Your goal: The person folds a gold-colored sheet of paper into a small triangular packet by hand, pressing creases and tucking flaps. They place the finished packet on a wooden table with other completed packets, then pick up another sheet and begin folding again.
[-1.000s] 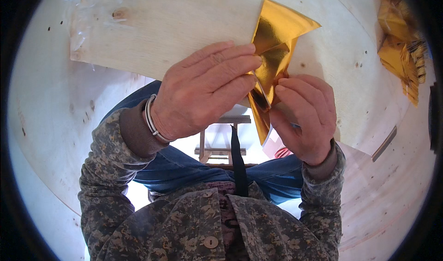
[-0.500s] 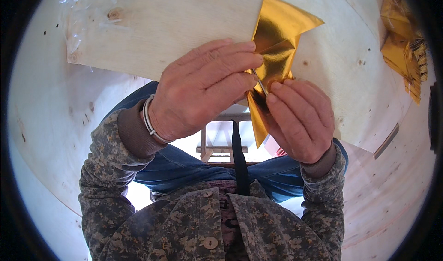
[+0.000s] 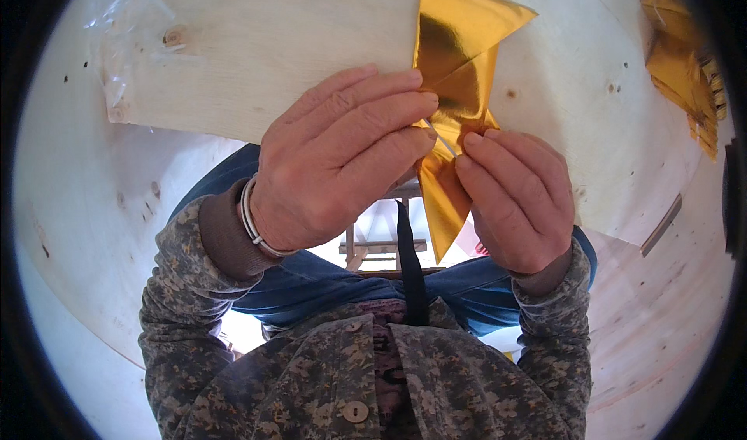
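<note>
Both hands are pinched onto one sheet of gold foil paper (image 3: 455, 90), held up in the air just above the near edge of the pale wooden bench (image 3: 296, 59). The left hand (image 3: 342, 156) has its fingers closed flat over the left side of the fold, and the right hand (image 3: 517, 199) is clamped on the middle of the paper from the right, fingertips pressing right at the crease. So neither hand is free; both are shut on the same piece.

The paper's already folded into a pointy shape: a wide triangle flap sticking up past the hands and a narrow point hanging down below them. It looks super light and thin, creases sharply, and is probably slick on the shiny side, so I'd say it tears or dents easily if you squeeze anywhere but along the folds. Best place to hold is right where the layers stack up at the centre, which is where the fingers are.

Count: one gold piece in hand, plus a stack of more gold pieces (image 3: 685, 66) well off to the right of it on the bench; I can't tell how many. There's also one clear plastic bag (image 3: 117, 43) far to its left.
</note>
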{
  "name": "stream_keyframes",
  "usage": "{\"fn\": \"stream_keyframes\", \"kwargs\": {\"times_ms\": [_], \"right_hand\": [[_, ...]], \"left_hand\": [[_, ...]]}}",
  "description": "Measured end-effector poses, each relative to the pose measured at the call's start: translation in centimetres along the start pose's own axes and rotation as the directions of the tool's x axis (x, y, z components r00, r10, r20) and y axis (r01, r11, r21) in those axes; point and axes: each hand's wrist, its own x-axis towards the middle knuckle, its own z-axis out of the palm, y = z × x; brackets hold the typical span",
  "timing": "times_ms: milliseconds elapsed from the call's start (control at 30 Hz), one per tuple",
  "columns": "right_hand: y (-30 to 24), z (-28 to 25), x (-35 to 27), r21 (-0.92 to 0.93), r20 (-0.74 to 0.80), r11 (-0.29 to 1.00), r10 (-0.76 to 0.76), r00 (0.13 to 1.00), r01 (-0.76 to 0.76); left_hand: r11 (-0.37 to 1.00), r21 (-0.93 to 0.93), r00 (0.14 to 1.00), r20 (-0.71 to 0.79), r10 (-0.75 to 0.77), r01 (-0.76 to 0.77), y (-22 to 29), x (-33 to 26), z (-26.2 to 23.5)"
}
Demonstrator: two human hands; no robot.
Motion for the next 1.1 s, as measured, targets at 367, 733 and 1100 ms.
{"fn": "stream_keyframes", "kwargs": {"times_ms": [367, 733, 1100], "right_hand": [[0.28, -0.04, -0.18, 0.102, -0.012, 0.988, 0.118, 0.993, -0.116], [0.68, -0.26, -0.20, 0.187, -0.001, 0.967, 0.175, 0.985, -0.172], [0.24, -0.55, 0.44, 0.263, 0.023, 0.919, 0.298, 0.954, -0.293]], "left_hand": [[0.998, 0.041, 0.999, 0.005, 0.045, -0.045, -0.30, 0.05, 0.01], [0.999, -0.033, 0.999, 0.051, 0.005, -0.004, -0.42, 0.17, -0.47], [0.997, -0.060, 0.999, -0.007, 0.039, -0.039, -0.89, 0.60, -0.24]]}}
